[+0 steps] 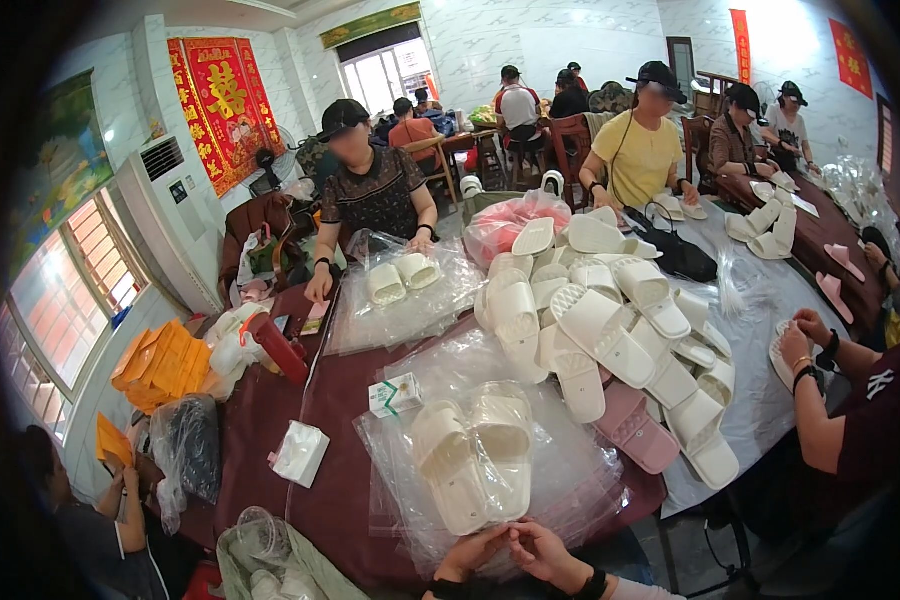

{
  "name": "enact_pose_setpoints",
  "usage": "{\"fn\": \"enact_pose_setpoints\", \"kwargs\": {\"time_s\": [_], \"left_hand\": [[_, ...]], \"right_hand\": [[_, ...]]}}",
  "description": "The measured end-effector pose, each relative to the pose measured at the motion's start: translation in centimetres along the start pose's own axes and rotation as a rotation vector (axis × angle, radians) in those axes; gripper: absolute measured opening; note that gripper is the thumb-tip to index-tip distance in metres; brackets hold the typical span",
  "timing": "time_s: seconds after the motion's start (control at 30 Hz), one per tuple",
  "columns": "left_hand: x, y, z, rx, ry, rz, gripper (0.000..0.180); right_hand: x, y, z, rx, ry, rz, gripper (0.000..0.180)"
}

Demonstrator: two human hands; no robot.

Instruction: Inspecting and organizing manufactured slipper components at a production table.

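A pair of cream slide slippers (477,455) lies sole-down on a stack of clear plastic bags (575,470), heels toward me. Just below the heels, my left hand (476,550) and my right hand (547,556) meet, fingertips closed in a pinch. What sits between the fingers, if anything, is too small to make out; the edge of the bags is right there. To the right of the pair a big heap of loose cream slippers (602,322) is piled up, with a pink slipper (638,430) at its near edge.
A small white and green box (394,395) stands beyond the slippers, and a white tissue pack (301,453) lies to the left. A red thermos (278,347) stands farther left. Across the table a person (372,190) handles another pair; a co-worker's hands (805,340) are at right.
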State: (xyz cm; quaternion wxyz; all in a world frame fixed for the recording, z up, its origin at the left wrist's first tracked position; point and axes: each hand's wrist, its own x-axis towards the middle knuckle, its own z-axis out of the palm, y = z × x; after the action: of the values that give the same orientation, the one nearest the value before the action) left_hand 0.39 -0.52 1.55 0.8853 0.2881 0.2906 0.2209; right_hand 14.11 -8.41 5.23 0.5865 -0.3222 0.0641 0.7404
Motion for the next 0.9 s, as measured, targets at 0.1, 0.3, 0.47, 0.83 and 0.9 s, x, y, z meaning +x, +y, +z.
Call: {"fn": "enact_pose_setpoints", "kwargs": {"time_s": [0.1, 0.3, 0.47, 0.83, 0.9], "left_hand": [[-0.2, 0.7, 0.4, -0.044, -0.221, -0.012, 0.023], [0.2, 0.0, -0.6, -0.049, -0.106, -0.056, 0.019], [0.6, -0.6, -1.7, -0.001, -0.157, 0.004, 0.02], [0.1, 0.8, -0.1, 0.089, -0.252, 0.002, 0.029], [0.0, 0.8, 0.1, 0.128, -0.222, -0.003, 0.028]], "right_hand": [[0.7, 0.8, -1.8, 0.139, -0.262, 0.084, 0.023], [0.9, 1.1, -1.8, 0.27, -0.316, 0.142, 0.026], [-0.2, 1.2, -0.4, 0.249, -0.319, 0.141, 0.03], [-1.6, 0.8, 0.5, -0.618, 0.008, -0.184, 0.025], [-1.6, 0.8, 0.7, -0.684, 0.018, -0.222, 0.026]]}}
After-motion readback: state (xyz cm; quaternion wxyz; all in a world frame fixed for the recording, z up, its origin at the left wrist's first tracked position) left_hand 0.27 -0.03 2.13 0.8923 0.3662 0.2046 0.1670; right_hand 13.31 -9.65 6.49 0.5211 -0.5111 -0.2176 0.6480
